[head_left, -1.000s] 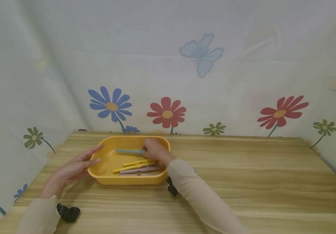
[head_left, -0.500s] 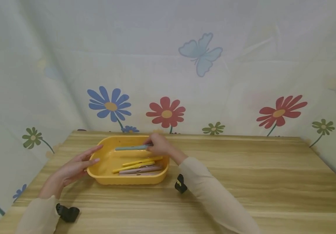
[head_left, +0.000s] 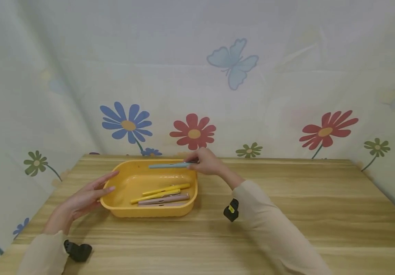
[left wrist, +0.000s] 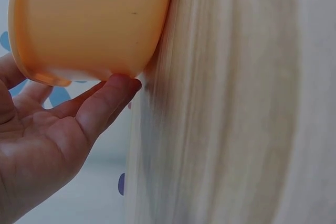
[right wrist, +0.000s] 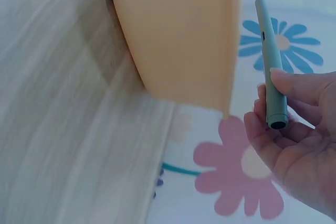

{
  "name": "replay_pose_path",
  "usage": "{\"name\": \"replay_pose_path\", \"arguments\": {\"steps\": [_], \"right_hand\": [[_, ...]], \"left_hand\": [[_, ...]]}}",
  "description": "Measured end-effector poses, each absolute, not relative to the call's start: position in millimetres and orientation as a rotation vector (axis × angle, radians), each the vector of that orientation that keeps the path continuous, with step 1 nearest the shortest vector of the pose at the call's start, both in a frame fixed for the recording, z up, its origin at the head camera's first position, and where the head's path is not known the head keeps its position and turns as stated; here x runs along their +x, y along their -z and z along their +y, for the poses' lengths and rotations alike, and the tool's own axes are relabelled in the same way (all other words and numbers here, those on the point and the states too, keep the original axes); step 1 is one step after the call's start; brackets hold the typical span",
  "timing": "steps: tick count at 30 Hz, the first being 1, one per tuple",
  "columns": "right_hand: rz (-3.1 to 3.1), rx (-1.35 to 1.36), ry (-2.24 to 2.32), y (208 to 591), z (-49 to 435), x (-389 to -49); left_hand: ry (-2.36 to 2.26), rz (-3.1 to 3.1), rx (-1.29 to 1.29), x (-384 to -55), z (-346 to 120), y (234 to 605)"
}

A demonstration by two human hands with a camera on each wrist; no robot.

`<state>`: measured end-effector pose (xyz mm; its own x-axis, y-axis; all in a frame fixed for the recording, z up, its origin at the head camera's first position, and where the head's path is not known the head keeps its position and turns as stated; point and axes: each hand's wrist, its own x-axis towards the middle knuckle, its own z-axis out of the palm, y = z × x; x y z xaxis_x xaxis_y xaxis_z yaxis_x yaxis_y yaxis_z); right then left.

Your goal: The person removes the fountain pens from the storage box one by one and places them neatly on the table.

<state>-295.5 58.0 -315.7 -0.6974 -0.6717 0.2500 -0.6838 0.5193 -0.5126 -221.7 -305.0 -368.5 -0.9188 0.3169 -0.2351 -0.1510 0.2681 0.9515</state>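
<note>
Blue-green and slender, one smooth pen [head_left: 170,165] is pinched between the thumb and fingers of your right hand [head_left: 208,162], above the rim, near 1 o'clock, of the yellow, rounded, rectangular tray [head_left: 149,212]. Your left hand [head_left: 87,195] touches the tray at 9 o'clock, its fingers spread apart. Inside, toward 4 o'clock, lie slim yellow pens [head_left: 156,196] beside mauve pens [head_left: 164,199].

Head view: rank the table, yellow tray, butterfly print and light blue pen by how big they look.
Largest to smallest:
table
yellow tray
butterfly print
light blue pen
</note>
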Motion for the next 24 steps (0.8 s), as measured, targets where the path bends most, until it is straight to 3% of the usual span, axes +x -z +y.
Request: {"name": "replay_pose_path", "arguments": {"steps": [24], "right_hand": [[-2.831, 1.049, -1.119, 304, 173, -289]], "left_hand": [[-1.696, 2.156, 0.169, -223, -308, 371]]}}
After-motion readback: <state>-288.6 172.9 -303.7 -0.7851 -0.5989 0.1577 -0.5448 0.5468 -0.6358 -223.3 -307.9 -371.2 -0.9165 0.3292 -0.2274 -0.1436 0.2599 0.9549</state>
